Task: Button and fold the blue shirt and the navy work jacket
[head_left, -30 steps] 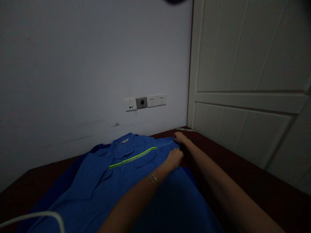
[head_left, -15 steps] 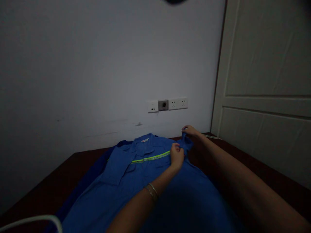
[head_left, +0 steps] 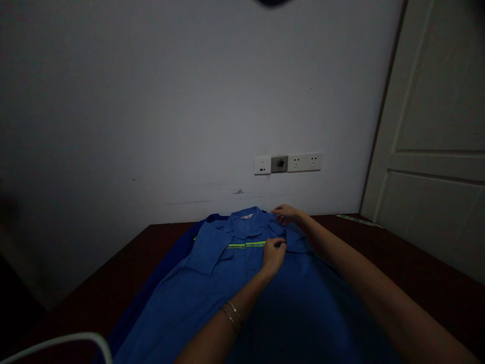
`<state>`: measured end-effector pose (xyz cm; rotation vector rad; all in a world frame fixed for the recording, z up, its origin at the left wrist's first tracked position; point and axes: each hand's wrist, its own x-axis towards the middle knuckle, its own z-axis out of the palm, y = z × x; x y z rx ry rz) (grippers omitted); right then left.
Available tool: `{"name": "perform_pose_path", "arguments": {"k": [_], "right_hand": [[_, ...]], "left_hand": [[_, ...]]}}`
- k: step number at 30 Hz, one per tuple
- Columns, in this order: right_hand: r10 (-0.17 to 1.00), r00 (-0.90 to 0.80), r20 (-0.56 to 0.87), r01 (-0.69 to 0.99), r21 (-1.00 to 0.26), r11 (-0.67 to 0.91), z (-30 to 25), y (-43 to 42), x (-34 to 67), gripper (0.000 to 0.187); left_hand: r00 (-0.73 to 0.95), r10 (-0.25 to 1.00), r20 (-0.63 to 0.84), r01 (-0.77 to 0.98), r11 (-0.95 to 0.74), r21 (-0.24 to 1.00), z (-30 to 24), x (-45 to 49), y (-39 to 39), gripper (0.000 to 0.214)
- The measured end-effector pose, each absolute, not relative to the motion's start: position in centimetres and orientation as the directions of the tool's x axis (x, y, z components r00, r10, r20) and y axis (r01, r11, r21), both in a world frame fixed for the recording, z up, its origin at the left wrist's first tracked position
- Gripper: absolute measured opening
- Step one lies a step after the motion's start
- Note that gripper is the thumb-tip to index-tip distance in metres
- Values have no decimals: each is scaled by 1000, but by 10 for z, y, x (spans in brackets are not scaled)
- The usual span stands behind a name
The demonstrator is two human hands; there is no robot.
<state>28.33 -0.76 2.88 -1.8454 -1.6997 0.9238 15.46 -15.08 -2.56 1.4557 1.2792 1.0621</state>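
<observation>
A blue work shirt (head_left: 235, 283) with a yellow-green reflective stripe across its chest lies spread front up, collar toward the wall. Its left-side sleeve (head_left: 208, 247) is folded inward over the chest. The other sleeve (head_left: 298, 239) also lies folded in, beside my hands. My left hand (head_left: 274, 257), with bracelets on its wrist, is closed in a pinch at the edge of that sleeve. Farther up, my right hand (head_left: 288, 213) rests by the shirt's shoulder, fingers stretched out and apart. Part of the shirt is hidden under my forearms.
Beneath the shirt lies a darker blue garment (head_left: 166, 263) on a dark red surface (head_left: 132, 253). A wall with sockets (head_left: 303, 162) stands behind, and a pale panelled door (head_left: 435, 202) is at right. A white curved bar (head_left: 76, 335) shows at lower left.
The sleeve by my right hand was lifted and bunched; now it lies flatter, folded over the shirt. My right hand has moved inward and its fingers have loosened. The view has turned left.
</observation>
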Motion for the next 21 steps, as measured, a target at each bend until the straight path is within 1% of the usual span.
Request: {"name": "perform_pose_path", "arguments": {"k": [1, 3, 5, 7, 10, 14, 16, 18, 21], "right_hand": [[989, 12, -149, 690, -715, -116, 28, -7, 289, 30], [994, 44, -101, 730, -676, -101, 27, -7, 307, 29], [995, 83, -51, 775, -624, -97, 25, -7, 330, 23], [993, 112, -22, 811, -576, -104, 20, -9, 352, 16], [991, 132, -23, 834, -537, -123, 6, -16, 377, 13], [990, 137, -33, 822, -554, -132, -19, -20, 389, 19], [989, 142, -30, 800, -586, -132, -31, -18, 388, 24], [989, 144, -26, 772, -623, -129, -40, -14, 384, 30], [990, 142, -4, 730, -675, -108, -48, -9, 379, 34]], "left_hand": [[103, 995, 16, 254, -42, 966, -26, 155, -151, 24], [144, 987, -66, 304, 20, 952, -26, 157, -150, 32], [176, 977, -124, 343, 57, 938, -26, 161, -149, 36], [171, 976, -134, 364, 63, 929, -27, 165, -148, 29], [158, 979, -127, 339, 67, 938, -30, 169, -146, 21], [201, 968, -148, 247, 96, 964, -33, 168, -142, 24], [208, 969, -130, 239, 78, 968, -34, 165, -141, 24], [208, 975, -78, 277, 18, 961, -34, 160, -142, 23], [220, 973, 70, 381, -151, 912, -36, 151, -147, 25]]}}
